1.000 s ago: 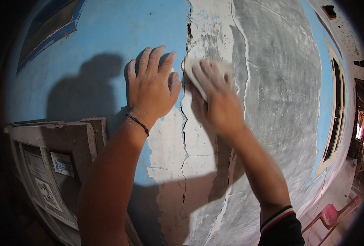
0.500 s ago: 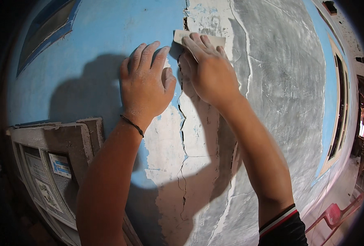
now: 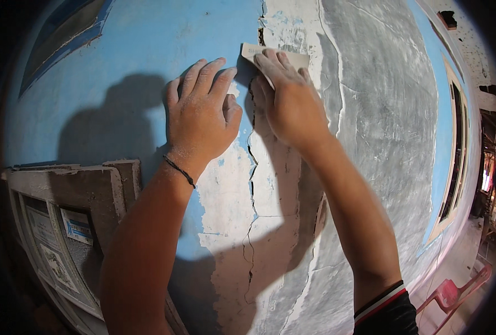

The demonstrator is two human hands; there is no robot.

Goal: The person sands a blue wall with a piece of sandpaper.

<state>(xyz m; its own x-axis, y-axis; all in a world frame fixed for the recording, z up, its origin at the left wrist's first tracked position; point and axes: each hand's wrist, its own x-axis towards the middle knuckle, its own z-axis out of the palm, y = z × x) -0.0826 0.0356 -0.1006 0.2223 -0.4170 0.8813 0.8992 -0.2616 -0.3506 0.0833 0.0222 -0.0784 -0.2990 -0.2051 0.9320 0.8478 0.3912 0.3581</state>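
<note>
My right hand (image 3: 294,106) presses a pale sheet of sandpaper (image 3: 298,59) against the wall, fingers bent over it and the thumb side tucked underneath. Printed marks show on the back of the sheet; its other face is hidden. Below it, a dark jagged crack (image 3: 252,187) runs down a scraped whitish strip (image 3: 276,192) of the wall. My left hand (image 3: 202,114), dusted white, lies on the blue paint (image 3: 142,50) left of the crack with its fingers apart. It holds nothing, and a dark cord circles its wrist.
Grey plaster (image 3: 387,106) with a pale ridge covers the wall to the right. A framed wooden panel with glass (image 3: 69,223) stands at lower left. A window (image 3: 64,33) is at upper left, another opening (image 3: 454,151) at right, and a red plastic chair (image 3: 449,293) at lower right.
The view has shifted slightly, so the wall's crack and panel sit a little differently. Both hands keep nearly the same pose, and the sandpaper is a touch lower against the crack.
</note>
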